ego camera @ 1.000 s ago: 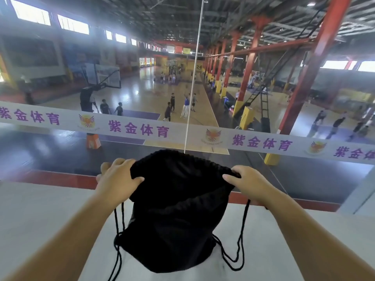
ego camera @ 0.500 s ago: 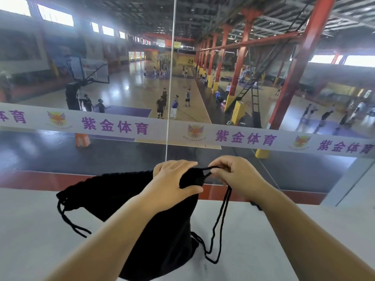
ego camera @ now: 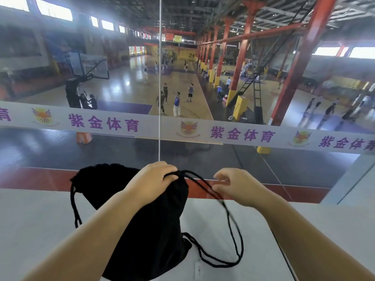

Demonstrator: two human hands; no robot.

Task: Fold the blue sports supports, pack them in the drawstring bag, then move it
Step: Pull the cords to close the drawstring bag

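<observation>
A black drawstring bag [ego camera: 154, 236] stands on the white ledge [ego camera: 36, 224] in front of me, its mouth bunched up. My left hand [ego camera: 151, 182] grips the gathered top of the bag. My right hand [ego camera: 237, 186] is a short way to the right and pinches the black drawstring cord [ego camera: 233, 226], which runs from the bag's mouth and loops down onto the ledge. No blue sports supports are in sight; the bag's inside is hidden.
A glass pane [ego camera: 182, 155] with a white lettered band [ego camera: 241, 134] stands right behind the ledge. Below it lies a basketball hall with several players. The ledge's right edge [ego camera: 282, 248] runs close to my right forearm.
My right hand has moved right, away from my left hand, drawing the cord out. The bag's mouth has bunched tighter under my left hand.
</observation>
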